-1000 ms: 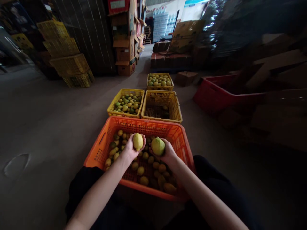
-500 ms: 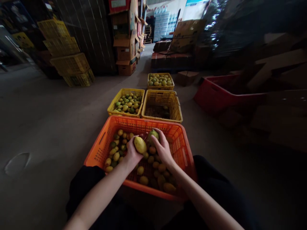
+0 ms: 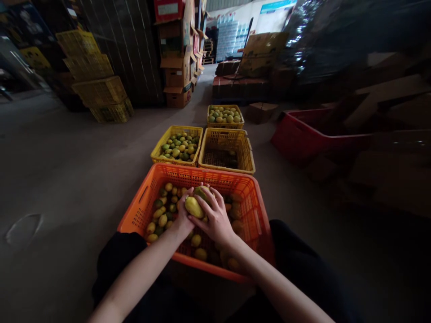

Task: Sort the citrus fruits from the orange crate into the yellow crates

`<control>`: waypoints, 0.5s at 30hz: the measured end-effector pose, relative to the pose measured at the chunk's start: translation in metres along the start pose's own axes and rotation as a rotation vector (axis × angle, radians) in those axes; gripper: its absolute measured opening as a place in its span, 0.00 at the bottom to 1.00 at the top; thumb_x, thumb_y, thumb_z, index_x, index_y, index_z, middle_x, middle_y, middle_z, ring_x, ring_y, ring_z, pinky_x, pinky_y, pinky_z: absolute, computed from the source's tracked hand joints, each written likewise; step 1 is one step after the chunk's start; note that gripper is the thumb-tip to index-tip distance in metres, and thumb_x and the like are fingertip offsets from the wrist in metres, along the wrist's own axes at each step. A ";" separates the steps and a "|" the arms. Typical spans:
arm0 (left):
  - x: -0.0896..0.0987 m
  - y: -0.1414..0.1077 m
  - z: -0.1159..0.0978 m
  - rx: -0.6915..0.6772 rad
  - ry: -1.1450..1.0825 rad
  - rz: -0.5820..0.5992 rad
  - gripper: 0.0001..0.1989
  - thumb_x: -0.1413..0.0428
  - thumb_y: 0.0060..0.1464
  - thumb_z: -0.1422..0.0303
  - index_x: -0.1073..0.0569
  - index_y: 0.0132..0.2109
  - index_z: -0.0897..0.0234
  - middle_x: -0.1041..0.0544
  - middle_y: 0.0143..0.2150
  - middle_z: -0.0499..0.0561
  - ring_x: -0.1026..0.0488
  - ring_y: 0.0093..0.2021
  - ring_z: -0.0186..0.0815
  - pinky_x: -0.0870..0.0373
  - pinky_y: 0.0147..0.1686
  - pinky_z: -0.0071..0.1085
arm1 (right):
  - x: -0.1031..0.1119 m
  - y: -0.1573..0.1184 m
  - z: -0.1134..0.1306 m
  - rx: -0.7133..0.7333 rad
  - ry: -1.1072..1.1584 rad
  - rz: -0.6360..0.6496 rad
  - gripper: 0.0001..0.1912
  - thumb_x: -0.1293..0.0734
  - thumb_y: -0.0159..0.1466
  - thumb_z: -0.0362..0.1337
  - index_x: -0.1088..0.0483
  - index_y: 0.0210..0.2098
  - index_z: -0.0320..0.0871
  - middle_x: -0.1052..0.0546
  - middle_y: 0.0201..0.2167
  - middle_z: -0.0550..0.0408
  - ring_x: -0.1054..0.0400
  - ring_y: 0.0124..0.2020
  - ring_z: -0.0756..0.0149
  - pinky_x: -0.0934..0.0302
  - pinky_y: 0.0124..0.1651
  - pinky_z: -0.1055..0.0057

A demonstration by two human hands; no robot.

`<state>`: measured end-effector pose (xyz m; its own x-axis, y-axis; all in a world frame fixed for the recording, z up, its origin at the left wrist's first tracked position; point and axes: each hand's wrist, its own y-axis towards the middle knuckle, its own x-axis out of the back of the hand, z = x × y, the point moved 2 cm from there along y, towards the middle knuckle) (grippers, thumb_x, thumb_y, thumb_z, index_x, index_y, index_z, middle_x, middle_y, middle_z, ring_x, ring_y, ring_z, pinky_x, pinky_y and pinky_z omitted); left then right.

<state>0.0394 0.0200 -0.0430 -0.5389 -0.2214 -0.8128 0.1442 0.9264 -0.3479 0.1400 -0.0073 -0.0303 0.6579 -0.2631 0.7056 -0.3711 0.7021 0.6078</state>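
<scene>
Above the orange crate (image 3: 247, 184) my two hands are together. My left hand (image 3: 183, 220) is wrapped round a yellow lemon (image 3: 194, 207). Its fingers are partly hidden behind the fruit. A greener lemon (image 3: 202, 193) sits just beyond the yellow one, under the curled fingers of my right hand (image 3: 218, 220). The right fingertips also reach over the yellow lemon. Below, many loose lemons (image 3: 162, 220), yellow and green, lie in the crate, with bare slatted floor showing between some of them.
Beyond the orange crate stand a yellow crate of lemons (image 3: 155, 157), a yellow crate (image 3: 251, 157) with a few dark fruits, and a farther filled yellow crate (image 3: 209, 124). A red bin (image 3: 296, 130) is at right, stacked yellow crates (image 3: 101, 89) at left, cardboard boxes (image 3: 177, 77) behind.
My right hand has moved left with the greener lemon and closed in against my left hand. The two lemons, apart before, are now together between my hands.
</scene>
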 end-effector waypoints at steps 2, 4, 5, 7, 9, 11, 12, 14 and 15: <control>-0.003 0.001 -0.002 0.009 0.037 0.032 0.16 0.47 0.52 0.59 0.27 0.42 0.67 0.24 0.36 0.52 0.27 0.44 0.37 0.31 0.46 0.30 | 0.000 -0.001 0.001 0.027 -0.001 -0.005 0.28 0.35 0.58 0.46 0.39 0.57 0.48 0.36 0.57 0.47 0.52 0.60 0.46 0.47 0.57 0.45; -0.006 0.003 -0.003 0.087 0.074 0.076 0.18 0.47 0.52 0.58 0.28 0.42 0.69 0.24 0.38 0.54 0.27 0.45 0.38 0.31 0.46 0.32 | 0.000 -0.002 0.000 0.051 -0.001 -0.023 0.27 0.35 0.59 0.44 0.39 0.58 0.48 0.32 0.53 0.48 0.47 0.58 0.48 0.45 0.56 0.47; -0.007 0.004 -0.004 0.132 0.090 0.104 0.18 0.46 0.52 0.58 0.27 0.42 0.69 0.24 0.38 0.54 0.27 0.45 0.39 0.31 0.46 0.33 | 0.001 -0.002 -0.001 0.069 0.002 -0.031 0.27 0.36 0.60 0.43 0.39 0.58 0.48 0.30 0.51 0.48 0.44 0.56 0.49 0.44 0.56 0.49; -0.010 0.005 -0.006 0.200 0.116 0.153 0.18 0.46 0.52 0.57 0.27 0.41 0.70 0.24 0.38 0.54 0.27 0.45 0.41 0.30 0.46 0.34 | 0.004 -0.002 -0.003 0.093 0.019 -0.047 0.26 0.36 0.60 0.41 0.39 0.58 0.48 0.27 0.48 0.49 0.39 0.51 0.51 0.42 0.54 0.51; -0.013 0.005 -0.011 0.218 0.142 0.174 0.16 0.45 0.52 0.59 0.27 0.40 0.69 0.24 0.37 0.53 0.27 0.44 0.40 0.30 0.45 0.33 | 0.009 -0.002 -0.007 0.063 0.052 -0.063 0.26 0.35 0.59 0.41 0.38 0.57 0.48 0.26 0.47 0.49 0.36 0.48 0.52 0.41 0.52 0.51; -0.016 0.005 -0.018 0.156 0.163 0.169 0.13 0.42 0.50 0.62 0.27 0.39 0.68 0.25 0.37 0.53 0.27 0.44 0.39 0.29 0.44 0.33 | 0.017 0.000 -0.012 -0.021 0.101 -0.097 0.26 0.34 0.58 0.42 0.37 0.56 0.49 0.27 0.48 0.48 0.35 0.47 0.51 0.41 0.51 0.51; -0.017 0.004 -0.022 0.106 0.178 0.161 0.12 0.40 0.48 0.64 0.27 0.38 0.68 0.25 0.37 0.52 0.27 0.43 0.39 0.29 0.44 0.33 | 0.021 0.002 -0.014 -0.077 0.131 -0.126 0.27 0.33 0.57 0.42 0.37 0.56 0.49 0.27 0.49 0.48 0.35 0.48 0.51 0.41 0.51 0.51; -0.020 0.001 -0.030 -0.005 0.221 0.139 0.14 0.37 0.43 0.70 0.28 0.40 0.66 0.25 0.38 0.51 0.27 0.42 0.37 0.29 0.43 0.32 | 0.030 0.006 -0.018 -0.202 0.200 -0.198 0.26 0.32 0.56 0.41 0.36 0.54 0.50 0.28 0.49 0.49 0.35 0.48 0.52 0.41 0.53 0.52; -0.022 -0.001 -0.033 -0.050 0.249 0.132 0.17 0.36 0.41 0.74 0.28 0.41 0.65 0.25 0.39 0.50 0.27 0.41 0.36 0.29 0.43 0.31 | 0.034 0.008 -0.020 -0.270 0.241 -0.235 0.26 0.31 0.55 0.41 0.35 0.53 0.50 0.28 0.48 0.50 0.35 0.48 0.53 0.41 0.53 0.53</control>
<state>0.0235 0.0344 -0.0098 -0.7062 -0.0221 -0.7077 0.1887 0.9575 -0.2183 0.1724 0.0026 -0.0083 0.8502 -0.2973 0.4345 -0.0287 0.7979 0.6020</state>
